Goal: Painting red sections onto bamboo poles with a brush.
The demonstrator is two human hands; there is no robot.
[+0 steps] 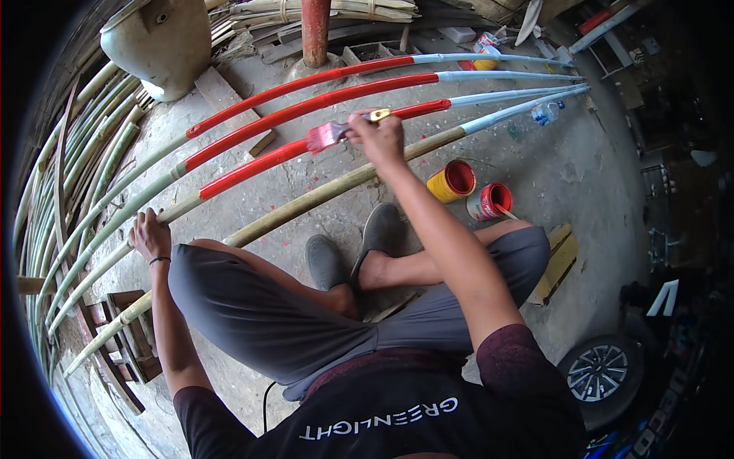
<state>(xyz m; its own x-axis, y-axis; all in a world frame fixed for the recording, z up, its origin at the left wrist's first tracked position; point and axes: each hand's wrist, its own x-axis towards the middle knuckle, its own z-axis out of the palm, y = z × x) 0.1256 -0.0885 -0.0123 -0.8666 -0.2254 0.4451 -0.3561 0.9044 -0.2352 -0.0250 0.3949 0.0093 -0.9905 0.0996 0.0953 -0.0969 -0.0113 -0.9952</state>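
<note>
My left hand (151, 236) is closed round the bare greenish part of a bamboo pole (182, 208). Farther right that pole is coated glossy red, then light blue toward its end. In my right hand (378, 139) is a paintbrush (329, 135), its red-smeared bristles against the red stretch of the same pole. Beyond it lie two more poles with red and light blue sections. Nearest me, another bamboo pole (336, 186) is bare brown with a light blue end. To the right stand a yellow can (440, 187) with red inside and a second paint can (482, 205) with a stick in it.
Many bamboo poles (92, 172) are stacked at the left. A pale ceramic urinal-like vessel (157, 46) and a red post (315, 30) stand at the back. A plastic bottle (546, 113) lies near the blue ends. A wheel (598, 372) is at lower right.
</note>
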